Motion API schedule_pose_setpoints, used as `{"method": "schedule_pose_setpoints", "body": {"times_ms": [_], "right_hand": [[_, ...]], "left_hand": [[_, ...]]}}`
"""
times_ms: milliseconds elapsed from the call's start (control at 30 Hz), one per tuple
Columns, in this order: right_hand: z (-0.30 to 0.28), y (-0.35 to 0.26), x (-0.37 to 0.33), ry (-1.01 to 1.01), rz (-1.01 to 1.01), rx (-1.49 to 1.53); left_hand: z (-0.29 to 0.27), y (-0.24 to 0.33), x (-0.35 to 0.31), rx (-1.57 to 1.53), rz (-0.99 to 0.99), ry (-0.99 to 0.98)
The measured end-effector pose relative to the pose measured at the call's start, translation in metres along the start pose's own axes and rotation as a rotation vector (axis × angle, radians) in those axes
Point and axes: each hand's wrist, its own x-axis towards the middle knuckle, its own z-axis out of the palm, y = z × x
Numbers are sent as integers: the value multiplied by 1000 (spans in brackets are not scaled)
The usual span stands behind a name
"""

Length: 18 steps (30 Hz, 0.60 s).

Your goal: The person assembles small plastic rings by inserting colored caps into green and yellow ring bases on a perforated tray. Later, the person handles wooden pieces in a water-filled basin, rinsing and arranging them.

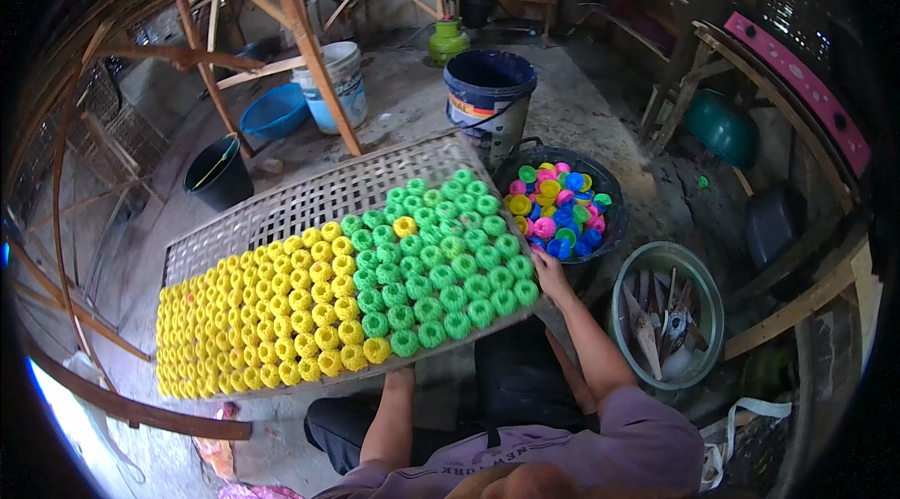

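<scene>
A woven bamboo tray (272, 208) is held tilted in front of me. Rows of small round yellow pieces (305, 321) with ridged, hollow-centred tops cover its left part, and similar green pieces (441, 274) fill its right part. One yellow piece (404, 226) sits among the green ones. My right hand (551, 276) is closed on the tray's right edge. Beneath the near edge goes my left hand (400, 374); only its wrist end shows, and the tray hides its fingers. The tray's far strip is bare lattice.
Beyond the right edge stands a black basin (600, 176) of colourful plastic cups. A pale tub (710, 288) holding tools is at right. Behind are a dark-blue bucket (489, 96), green gas cylinder (449, 40), blue basin (274, 112) and black bucket (219, 171). Wooden frames flank both sides.
</scene>
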Motion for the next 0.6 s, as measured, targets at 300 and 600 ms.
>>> {"method": "schedule_pose_setpoints", "body": {"times_ms": [300, 600], "right_hand": [[1, -21, 23, 147, -166, -106], [-242, -16, -245, 617, 376, -769]], "left_hand": [[35, -9, 47, 133, -30, -22], [2, 7, -82, 161, -102, 300]]}}
